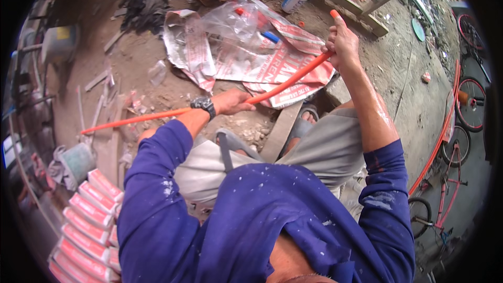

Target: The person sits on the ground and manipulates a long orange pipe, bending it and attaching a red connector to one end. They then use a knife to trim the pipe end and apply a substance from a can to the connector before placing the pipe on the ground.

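Note:
A long orange plastic pipe (291, 81) slants across in front of me, low on the left and rising to the right. My right hand (343, 44) is closed round it near its upper end, which sticks out past the thumb. Farther down, my left hand (230, 102), with a dark watch at the wrist, holds the pipe's middle. The thin left end passes under the left wrist and over the dirt. Beneath the pipe lies a torn red and white sack (246, 65), with a blue cylindrical piece (270, 37) and clear plastic (230, 21) on it.
A gas canister with a torch head (295, 0) stands beyond the sack, beside a wooden frame (367, 18). Red and white packages (86, 230) are stacked lower left, near a cloth-draped bucket (76, 162). Bicycles (455, 173) and another orange pipe (439, 149) are at right.

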`<state>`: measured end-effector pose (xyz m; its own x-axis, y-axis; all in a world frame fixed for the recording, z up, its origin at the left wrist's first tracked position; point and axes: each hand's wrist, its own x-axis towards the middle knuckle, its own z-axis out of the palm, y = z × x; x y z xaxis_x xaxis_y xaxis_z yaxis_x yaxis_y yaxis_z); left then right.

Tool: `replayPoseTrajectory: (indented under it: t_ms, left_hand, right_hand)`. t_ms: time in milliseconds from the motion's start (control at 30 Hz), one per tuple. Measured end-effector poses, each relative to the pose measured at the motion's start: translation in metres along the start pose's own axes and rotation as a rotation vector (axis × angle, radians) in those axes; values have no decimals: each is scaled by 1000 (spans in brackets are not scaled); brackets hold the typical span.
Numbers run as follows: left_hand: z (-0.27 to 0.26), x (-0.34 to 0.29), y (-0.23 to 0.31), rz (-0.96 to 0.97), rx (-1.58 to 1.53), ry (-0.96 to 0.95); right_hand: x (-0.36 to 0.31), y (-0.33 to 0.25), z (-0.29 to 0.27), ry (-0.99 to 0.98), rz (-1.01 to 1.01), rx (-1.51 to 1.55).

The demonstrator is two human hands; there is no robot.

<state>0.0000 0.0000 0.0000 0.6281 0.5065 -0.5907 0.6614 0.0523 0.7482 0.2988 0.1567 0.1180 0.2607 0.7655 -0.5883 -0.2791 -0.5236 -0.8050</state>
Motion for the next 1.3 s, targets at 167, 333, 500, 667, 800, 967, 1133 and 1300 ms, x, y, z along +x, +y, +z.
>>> replayPoseTrajectory:
  t_ms: [167,333,500,667,800,967,1133,1300]
  left_hand:
    - [4,7,7,-26,13,22]
    - [8,3,-3,18,-200,200]
    - [9,-2,-15,41,-291,193]
    - [11,1,-6,-24,-173,141]
    - [7,0,2,-46,-124,137]
    - [5,-1,8,-52,-153,95]
    - [13,1,1,-59,-222,36]
    - [20,1,-3,-34,-278,38]
  right_hand:
    - [5,-7,-5,-6,-41,7]
    - [1,-6,-11,6,-33,38]
    - [0,0,-11,12,-7,26]
    - [1,2,-9,-46,26,-3]
    - [3,1,-6,-3,30,-5]
    - [5,3,-8,3,31,-7]
    - [5,3,-5,-1,43,-5]
    - [6,3,-4,13,38,-9]
